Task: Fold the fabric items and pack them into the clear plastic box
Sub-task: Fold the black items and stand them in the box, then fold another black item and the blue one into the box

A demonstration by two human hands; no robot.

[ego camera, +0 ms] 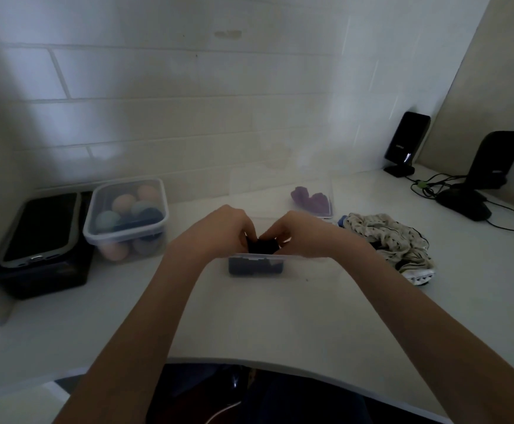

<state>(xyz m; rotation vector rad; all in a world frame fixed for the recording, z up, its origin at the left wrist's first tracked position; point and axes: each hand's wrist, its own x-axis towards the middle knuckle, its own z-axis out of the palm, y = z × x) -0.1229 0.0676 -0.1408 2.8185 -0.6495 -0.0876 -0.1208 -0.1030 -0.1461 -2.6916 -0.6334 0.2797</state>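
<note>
hands (219,231), dark fabric (263,247), folded, in box (310,261)

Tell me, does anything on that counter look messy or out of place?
Only the patterned cloth, lying crumpled beside the clear box instead of folded. Both hands, left and right, hold a dark item over the box. A purple piece already lies inside. Nothing looks spilled or broken.

The hands (261,232) hide most of the dark fabric (263,246) and their own fingertips.
</note>
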